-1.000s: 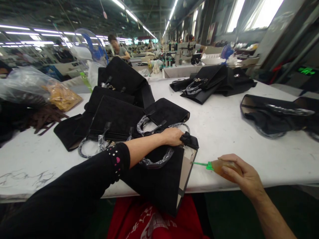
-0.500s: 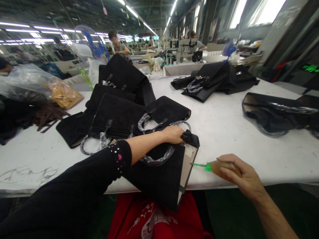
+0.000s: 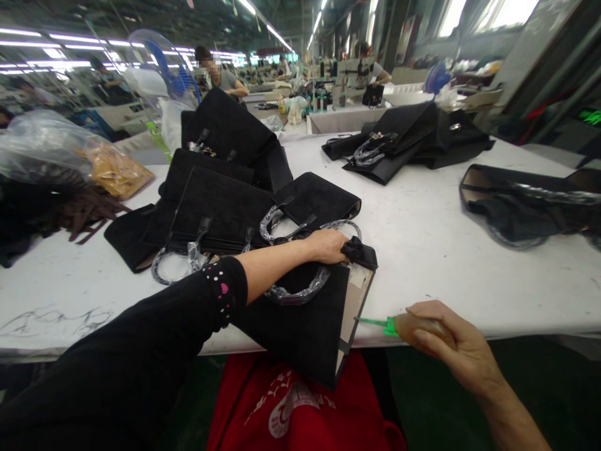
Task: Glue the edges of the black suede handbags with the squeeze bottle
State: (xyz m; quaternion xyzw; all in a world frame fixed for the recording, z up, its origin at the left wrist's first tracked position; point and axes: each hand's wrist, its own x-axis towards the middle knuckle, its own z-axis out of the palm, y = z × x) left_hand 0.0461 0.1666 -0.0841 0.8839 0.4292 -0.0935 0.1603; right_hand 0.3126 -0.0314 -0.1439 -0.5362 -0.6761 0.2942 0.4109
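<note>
A black handbag [image 3: 300,326] lies across the table's front edge, its beige-lined side edge facing right. My left hand [image 3: 331,246] is closed on the bag's upper right corner, where black material is bunched; the fingertips are partly hidden. Plastic-wrapped loop handles [image 3: 300,294] lie on and behind the bag. In my right hand [image 3: 453,335] is a squeeze bottle [image 3: 422,331] of amber-brown liquid, fingers wrapped round it. Its thin green nozzle [image 3: 373,322] points left, with the tip at the bag's open side edge; whether it touches I cannot tell.
More black handbags [image 3: 225,200] are heaped behind and left of my left arm. Other black bags [image 3: 404,141] lie at the back, and another [image 3: 521,207] at the right. Plastic bags [image 3: 51,147] and brown strips [image 3: 84,213] sit at the left. A blue fan [image 3: 173,69] stands beyond the table.
My right hand with the squeeze bottle has moved slightly down along the bag's side edge, nozzle tip toward me. My left hand keeps its hold. The whole view has shifted a little.
</note>
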